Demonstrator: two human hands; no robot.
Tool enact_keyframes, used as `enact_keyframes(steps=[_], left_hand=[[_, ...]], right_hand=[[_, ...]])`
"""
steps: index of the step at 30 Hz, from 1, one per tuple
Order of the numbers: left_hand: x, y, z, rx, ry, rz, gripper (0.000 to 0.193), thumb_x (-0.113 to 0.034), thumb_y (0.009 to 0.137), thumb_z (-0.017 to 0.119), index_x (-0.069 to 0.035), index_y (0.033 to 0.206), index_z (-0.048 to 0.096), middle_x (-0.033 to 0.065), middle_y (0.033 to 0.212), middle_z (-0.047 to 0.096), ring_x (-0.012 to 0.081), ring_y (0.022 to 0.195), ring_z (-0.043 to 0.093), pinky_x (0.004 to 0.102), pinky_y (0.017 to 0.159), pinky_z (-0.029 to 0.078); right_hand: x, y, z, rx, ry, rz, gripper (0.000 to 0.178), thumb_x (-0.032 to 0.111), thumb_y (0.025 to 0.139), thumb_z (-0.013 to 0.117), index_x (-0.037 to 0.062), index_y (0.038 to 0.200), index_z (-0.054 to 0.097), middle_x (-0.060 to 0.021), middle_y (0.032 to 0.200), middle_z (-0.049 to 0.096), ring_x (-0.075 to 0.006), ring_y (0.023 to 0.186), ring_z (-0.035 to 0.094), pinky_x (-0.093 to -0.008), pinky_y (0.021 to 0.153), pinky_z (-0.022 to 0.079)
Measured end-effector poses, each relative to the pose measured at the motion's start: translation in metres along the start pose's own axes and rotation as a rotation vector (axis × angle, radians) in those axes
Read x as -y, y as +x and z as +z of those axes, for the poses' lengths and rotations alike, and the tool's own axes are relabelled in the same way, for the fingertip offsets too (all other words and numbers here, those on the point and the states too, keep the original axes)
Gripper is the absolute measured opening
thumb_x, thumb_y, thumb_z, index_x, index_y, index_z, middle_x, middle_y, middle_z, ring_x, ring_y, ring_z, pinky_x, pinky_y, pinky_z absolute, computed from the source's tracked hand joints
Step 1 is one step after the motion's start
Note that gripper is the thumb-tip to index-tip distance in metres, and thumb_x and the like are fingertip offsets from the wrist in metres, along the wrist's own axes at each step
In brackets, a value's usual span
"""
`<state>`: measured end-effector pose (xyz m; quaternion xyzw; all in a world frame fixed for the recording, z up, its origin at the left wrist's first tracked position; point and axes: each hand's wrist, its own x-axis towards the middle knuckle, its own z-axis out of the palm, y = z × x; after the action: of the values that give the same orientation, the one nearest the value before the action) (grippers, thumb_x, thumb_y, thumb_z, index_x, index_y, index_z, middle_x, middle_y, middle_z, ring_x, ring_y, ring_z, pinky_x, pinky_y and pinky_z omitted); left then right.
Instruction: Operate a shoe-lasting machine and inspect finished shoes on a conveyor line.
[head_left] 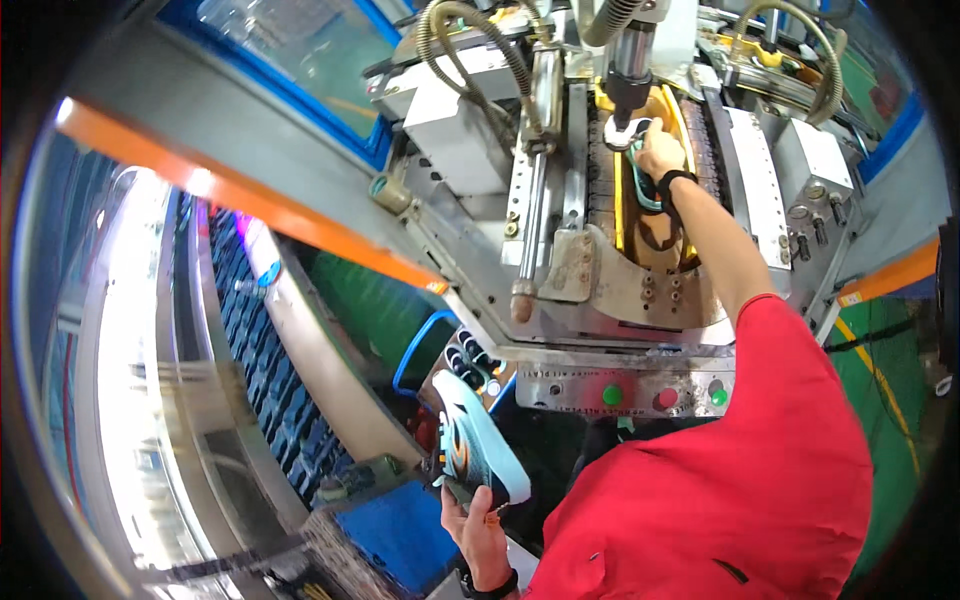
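Note:
Low in the view, my left hand (478,535) grips a light blue running shoe (480,445) with a thick white sole and orange and dark markings. Its thumb and fingers close round the dark opening at one end. My right hand (662,155) reaches into the machine, fingers closed on a second shoe (648,190), teal and white, which sits in the yellow-walled cradle (619,215). Directly beside those fingers, a dark press rod (628,85) comes down by the shoe's white part (622,132). My hand hides part of this shoe.
A metal panel with push buttons (612,395) runs along the machine's front. A metal cylinder (535,180) and coiled hoses (490,50) flank the cradle. At left are an orange frame bar (270,205) and a conveyor (262,360). Dark shoes (465,360) stand on a low rack.

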<state>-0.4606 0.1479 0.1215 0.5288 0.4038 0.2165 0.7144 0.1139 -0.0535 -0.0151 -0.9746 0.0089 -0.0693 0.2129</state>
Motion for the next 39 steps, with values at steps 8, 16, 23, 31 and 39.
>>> enact_keyframes(steps=[8, 16, 23, 31, 39], left_hand=[[0.068, -0.074, -0.025, -0.343, -0.272, -0.123, 0.044, -0.001, 0.084, 0.068, 0.003, 0.126, 0.053, 0.0085, 0.109, 0.064, 0.0191, 0.097, 0.063, 0.0328, 0.087, 0.051], [0.119, -0.123, -0.038, -0.315, -0.374, -0.119, 0.044, -0.001, 0.085, 0.070, 0.007, 0.125, 0.053, 0.0086, 0.113, 0.064, 0.0160, 0.099, 0.063, 0.0325, 0.088, 0.053], [0.144, -0.186, -0.097, -0.655, -0.466, -0.136, 0.039, 0.001, 0.083, 0.070, 0.007, 0.118, 0.054, 0.0112, 0.106, 0.065, 0.0192, 0.094, 0.066, 0.0331, 0.084, 0.055], [0.222, -0.246, -0.238, -1.057, -0.628, -0.056, 0.032, 0.001, 0.076, 0.074, 0.004, 0.107, 0.065, 0.0118, 0.096, 0.069, 0.0232, 0.078, 0.068, 0.0346, 0.068, 0.058], [0.248, -0.308, -0.425, -1.395, -0.760, 0.019, 0.025, -0.002, 0.078, 0.070, 0.004, 0.102, 0.065, 0.0117, 0.088, 0.069, 0.0243, 0.072, 0.068, 0.0370, 0.055, 0.056]], right_hand=[[0.058, -0.197, -0.077, 0.127, 0.302, -0.498, 0.032, 0.009, 0.085, 0.060, -0.0010, 0.116, 0.059, -0.0217, 0.108, 0.063, -0.0391, 0.105, 0.058, -0.0455, 0.090, 0.047], [0.002, -0.385, 0.074, 0.462, 0.426, -1.001, 0.013, 0.004, 0.084, 0.058, 0.0043, 0.096, 0.058, -0.0158, 0.097, 0.057, -0.0363, 0.098, 0.055, -0.0454, 0.083, 0.045], [-0.018, -0.378, 0.127, 0.330, 0.317, -1.107, 0.015, 0.003, 0.081, 0.059, 0.0045, 0.097, 0.059, -0.0155, 0.099, 0.057, -0.0349, 0.102, 0.054, -0.0441, 0.088, 0.045], [0.184, -0.410, 0.054, 0.600, 0.530, -1.159, 0.020, 0.008, 0.091, 0.062, -0.0012, 0.108, 0.060, -0.0137, 0.101, 0.065, -0.0259, 0.094, 0.064, -0.0346, 0.083, 0.049], [0.516, -0.662, -0.166, 0.362, 0.910, -1.916, 0.039, -0.003, 0.087, 0.063, 0.0064, 0.125, 0.060, -0.0091, 0.113, 0.067, -0.0180, 0.100, 0.063, -0.0289, 0.087, 0.048]])
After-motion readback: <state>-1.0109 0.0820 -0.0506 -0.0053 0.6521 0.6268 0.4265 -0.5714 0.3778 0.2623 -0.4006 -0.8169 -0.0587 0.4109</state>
